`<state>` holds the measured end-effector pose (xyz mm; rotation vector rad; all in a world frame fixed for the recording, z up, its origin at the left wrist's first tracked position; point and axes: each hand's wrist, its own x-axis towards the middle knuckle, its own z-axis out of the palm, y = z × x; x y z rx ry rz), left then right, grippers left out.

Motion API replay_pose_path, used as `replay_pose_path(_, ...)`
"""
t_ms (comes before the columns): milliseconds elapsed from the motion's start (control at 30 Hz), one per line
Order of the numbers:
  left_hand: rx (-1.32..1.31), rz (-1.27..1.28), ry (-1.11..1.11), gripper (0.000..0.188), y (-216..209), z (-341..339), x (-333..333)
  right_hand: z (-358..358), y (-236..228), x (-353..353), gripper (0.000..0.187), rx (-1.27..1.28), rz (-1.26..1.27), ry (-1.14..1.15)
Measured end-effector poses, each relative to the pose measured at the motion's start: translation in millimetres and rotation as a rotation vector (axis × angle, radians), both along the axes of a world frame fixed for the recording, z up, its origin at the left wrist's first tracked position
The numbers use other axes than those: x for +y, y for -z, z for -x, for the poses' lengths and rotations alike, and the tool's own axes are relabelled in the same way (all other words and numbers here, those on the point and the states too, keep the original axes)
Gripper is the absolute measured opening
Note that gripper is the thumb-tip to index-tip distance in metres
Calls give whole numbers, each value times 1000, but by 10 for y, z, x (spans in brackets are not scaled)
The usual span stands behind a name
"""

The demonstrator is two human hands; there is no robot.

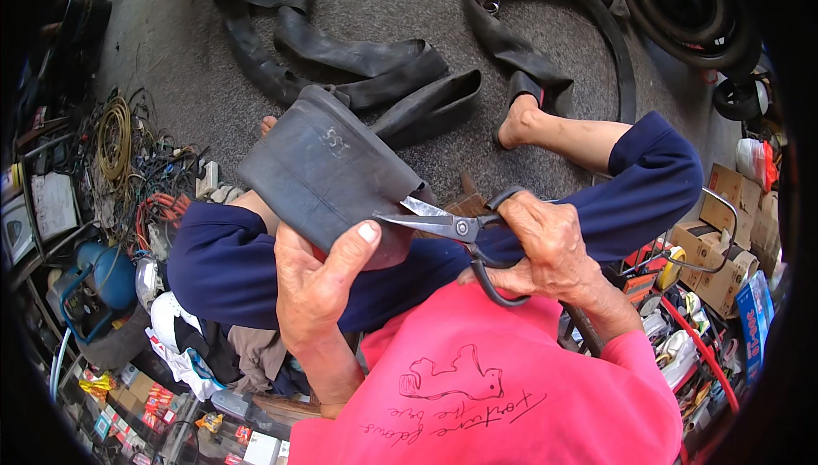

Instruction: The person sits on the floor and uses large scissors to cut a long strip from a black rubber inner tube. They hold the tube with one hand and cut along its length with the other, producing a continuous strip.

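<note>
One broad, matt-black rubber piece (311,167), pale-marked, creased, over a navy-trousered lap (226,252). Clamped at the near edge by the left hand (317,286); met at right by parted blades (430,225) of black-handled steel scissors (463,227), gripped in the right hand (550,243). Beyond, black rubber strips (413,64) on grey floor (170,81); rightward, brown cardboard boxes (733,201).

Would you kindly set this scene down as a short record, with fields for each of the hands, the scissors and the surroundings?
Left hand: grips the near edge of a black rubber piece, thumb on top
Right hand: holds scissors by the handles
Scissors: blades parted, at the rubber piece's right edge
Ground ahead: loose black rubber strips; a curved black tube
Far left: coiled yellowish hose
Far right: cardboard boxes
</note>
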<state>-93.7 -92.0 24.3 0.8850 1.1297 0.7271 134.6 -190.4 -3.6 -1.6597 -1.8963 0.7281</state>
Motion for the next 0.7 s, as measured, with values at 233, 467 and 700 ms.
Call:
replay_pose_path(233, -66, 88, 47, 41, 19, -30, 32, -58, -275, -38, 60, -227, 95, -30)
replay_pose_path(467, -171, 144, 71, 50, 74, 24, 56, -134, -340, -58, 61, -280, 92, -101)
replay_pose_path(700, -309, 199, -6, 50, 51, -44, 46, -34, -230, -131, 67, -126, 90, -63)
